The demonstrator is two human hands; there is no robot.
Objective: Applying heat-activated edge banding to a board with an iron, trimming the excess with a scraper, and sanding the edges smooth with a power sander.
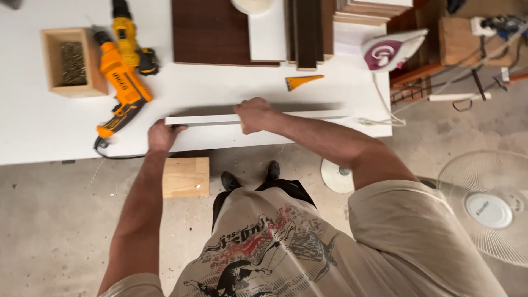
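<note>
A long white board point(258, 117) stands on its edge across the middle of the frame, near the front edge of the white bench point(44, 132). The left hand point(161, 136) grips the board's left end, fingers curled around the corner, with the forearm running straight down toward the lower left of the frame. The right hand point(253, 114) lies over the top edge near the board's middle, knuckles up and fingers folded over the far side; whether it clamps or only presses cannot be told. The right arm reaches in from the lower right, bent at the elbow.

In the upper left, an orange drill point(120, 88) and a yellow drill point(130, 44) lie beside a small wooden box point(52, 60). A yellow scraper point(301, 81) lies just above the board, and an iron point(391, 49) rests at the bench's upper right. Dark and white panels point(220, 33) are stacked at the top centre. A wooden block point(186, 177) sits on the floor below.
</note>
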